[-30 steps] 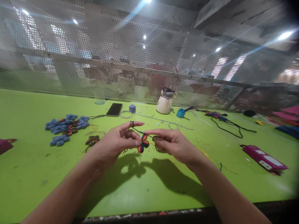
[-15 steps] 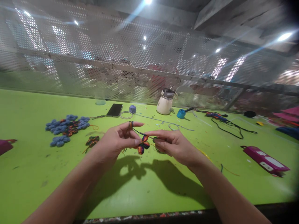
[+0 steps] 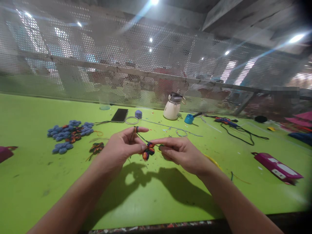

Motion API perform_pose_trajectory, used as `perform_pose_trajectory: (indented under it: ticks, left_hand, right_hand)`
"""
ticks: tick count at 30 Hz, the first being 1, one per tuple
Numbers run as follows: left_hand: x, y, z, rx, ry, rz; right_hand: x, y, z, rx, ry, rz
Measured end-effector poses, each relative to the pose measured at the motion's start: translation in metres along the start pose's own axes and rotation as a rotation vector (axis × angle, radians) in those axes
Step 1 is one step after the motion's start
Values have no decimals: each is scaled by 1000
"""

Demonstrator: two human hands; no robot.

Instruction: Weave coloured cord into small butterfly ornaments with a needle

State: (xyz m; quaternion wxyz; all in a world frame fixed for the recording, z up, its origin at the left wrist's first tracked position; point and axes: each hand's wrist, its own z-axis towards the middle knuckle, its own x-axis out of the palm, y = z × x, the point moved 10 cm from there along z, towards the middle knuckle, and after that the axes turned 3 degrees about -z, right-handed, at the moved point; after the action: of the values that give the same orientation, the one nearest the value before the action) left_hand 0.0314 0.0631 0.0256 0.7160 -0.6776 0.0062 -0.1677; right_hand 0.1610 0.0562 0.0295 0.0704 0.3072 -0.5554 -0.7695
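My left hand (image 3: 123, 145) pinches a small multicoloured crochet flower (image 3: 148, 152) between thumb and fingers, above the green table. Dark yarn (image 3: 142, 137) wraps its raised index finger and runs down to the flower. My right hand (image 3: 182, 151) is closed around a crochet hook (image 3: 160, 147), its thin shaft reaching the top of the flower; the rest of the hook is hidden in the palm. Beside my left wrist lies another dark multicoloured flower (image 3: 96, 148). Farther left is a cluster of blue crochet flowers (image 3: 59, 132) with a few multicoloured ones.
Behind my hands stand a phone (image 3: 119, 115), a blue-purple yarn roll (image 3: 138, 114), a pale lidded bottle (image 3: 172, 107) and a blue pot (image 3: 189, 119). At the right lie a corded glue gun (image 3: 226, 122) and a magenta case (image 3: 276, 167). A perforated metal screen (image 3: 136, 74) borders the table's back.
The flower has turned slightly and shifted a little left between my fingers. My right hand and hook have moved only slightly.
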Motion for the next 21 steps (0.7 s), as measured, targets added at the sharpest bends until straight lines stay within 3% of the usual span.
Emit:
perform_pose_trajectory:
  ticks: [21]
  left_hand:
    - [1,13,-1,-130,28,-88]
  right_hand:
    - [7,-4,3,13,-11,6]
